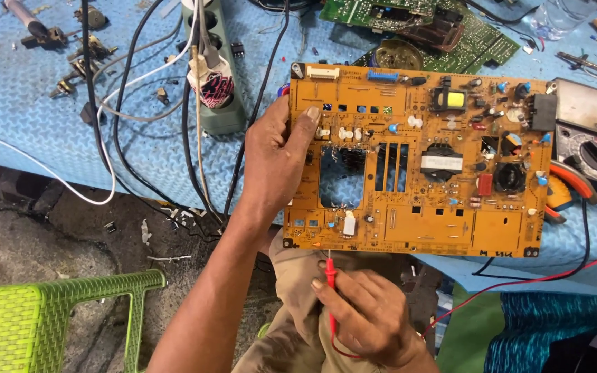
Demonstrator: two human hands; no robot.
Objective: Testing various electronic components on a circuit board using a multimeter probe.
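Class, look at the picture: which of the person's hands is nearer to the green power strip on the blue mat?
Left. The left hand grips the orange circuit board's left edge, just right of the power strip. The right hand holds a red probe below the board, farther away.

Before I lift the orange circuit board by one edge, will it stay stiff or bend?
The orange circuit board probably stays fairly stiff, though its large cut-out may let it flex slightly. The transformers on its right side likely make that side heavier. The left hand grips its left edge, so it may tilt.
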